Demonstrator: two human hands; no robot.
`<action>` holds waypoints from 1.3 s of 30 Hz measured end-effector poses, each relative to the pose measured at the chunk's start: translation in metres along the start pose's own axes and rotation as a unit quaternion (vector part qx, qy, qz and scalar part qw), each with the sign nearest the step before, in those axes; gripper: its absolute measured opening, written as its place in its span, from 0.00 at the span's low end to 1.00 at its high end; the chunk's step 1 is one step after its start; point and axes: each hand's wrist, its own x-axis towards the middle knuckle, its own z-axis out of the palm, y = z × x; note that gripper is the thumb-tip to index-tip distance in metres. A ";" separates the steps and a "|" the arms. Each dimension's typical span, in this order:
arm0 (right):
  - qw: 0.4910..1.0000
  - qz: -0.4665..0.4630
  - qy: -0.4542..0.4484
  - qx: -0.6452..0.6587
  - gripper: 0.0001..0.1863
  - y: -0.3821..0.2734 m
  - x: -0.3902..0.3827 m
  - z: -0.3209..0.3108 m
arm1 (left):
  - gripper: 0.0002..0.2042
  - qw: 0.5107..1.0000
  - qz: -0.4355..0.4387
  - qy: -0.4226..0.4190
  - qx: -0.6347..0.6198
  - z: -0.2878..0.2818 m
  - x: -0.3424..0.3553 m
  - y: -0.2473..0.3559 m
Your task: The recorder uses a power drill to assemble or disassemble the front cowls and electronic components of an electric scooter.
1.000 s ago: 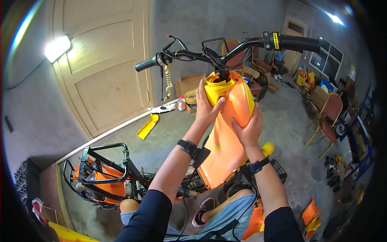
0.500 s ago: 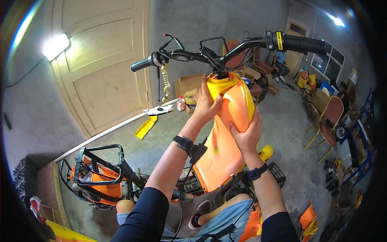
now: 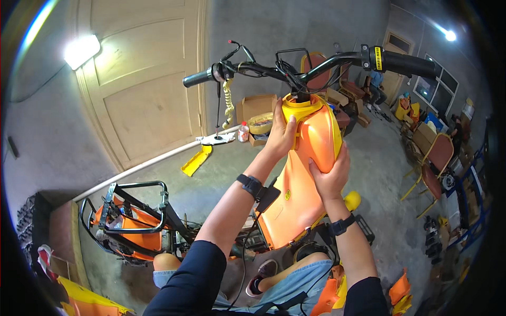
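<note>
A long orange plastic fairing (image 3: pixel 291 204) with a yellow collar (image 3: pixel 301 109) stands in front of me, just below the handlebar (image 3: pixel 337 60) of a small scooter or motorbike. The handlebar stem comes down into the collar. My left hand (image 3: pixel 281 136) grips the upper left side of the fairing, its fingers round the collar's edge and the thumb in front. Lower down, my right hand (image 3: pixel 332 173) is closed round the right edge, with its thumb on the orange face. The fingertips of the right hand are hidden behind the fairing. Black cables (image 3: pixel 287 73) hang about the stem.
To the left lies the black tubular rear frame (image 3: pixel 164 208) with orange panels. A yellow plastic piece (image 3: pixel 196 160), a bottle (image 3: pixel 243 132) and an open cardboard box (image 3: pixel 255 108) are near the door. Chairs (image 3: pixel 436 158) and clutter line the right, where a person (image 3: pixel 376 87) sits far back.
My view has turned a little to the left, so the scene sits further right in the picture. Both hands keep hold of the fairing in about the same places.
</note>
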 end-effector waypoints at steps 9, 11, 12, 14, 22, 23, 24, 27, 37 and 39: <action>0.999 0.033 -0.025 0.010 0.55 0.003 -0.003 -0.001 | 0.34 0.950 0.002 0.198 -0.240 -0.068 0.045 -0.011; 1.000 0.013 0.000 0.010 0.54 0.002 -0.003 0.000 | 0.35 0.959 -0.037 0.210 -0.188 -0.060 0.049 0.001; 1.000 -0.001 0.013 0.010 0.54 0.001 -0.001 0.001 | 0.35 0.981 -0.047 0.174 -0.068 -0.037 0.049 0.006; 1.000 -0.001 0.017 -0.011 0.53 -0.002 -0.001 0.000 | 0.36 0.982 -0.077 0.138 0.101 0.007 0.041 0.013; 1.000 -0.005 0.015 0.007 0.51 0.000 0.000 -0.002 | 0.32 0.964 -0.066 0.087 -0.241 0.025 0.030 0.010; 1.000 -0.001 0.018 0.008 0.51 0.001 0.000 -0.001 | 0.39 0.952 -0.075 0.036 -0.294 0.023 0.026 0.013; 1.000 -0.001 0.014 0.010 0.52 0.002 -0.001 -0.002 | 0.38 0.945 -0.103 0.099 -0.294 0.014 0.021 0.015; 1.000 0.000 0.009 0.007 0.52 0.005 -0.004 -0.002 | 0.36 0.924 -0.090 0.225 -0.295 -0.021 0.006 0.017; 0.999 -0.021 0.028 -0.017 0.54 0.004 -0.004 0.003 | 0.28 0.906 -0.069 0.116 -0.401 0.062 -0.004 -0.038; 0.999 -0.028 0.037 -0.024 0.53 0.005 -0.003 0.003 | 0.28 0.935 -0.090 0.092 -0.331 0.050 -0.018 -0.033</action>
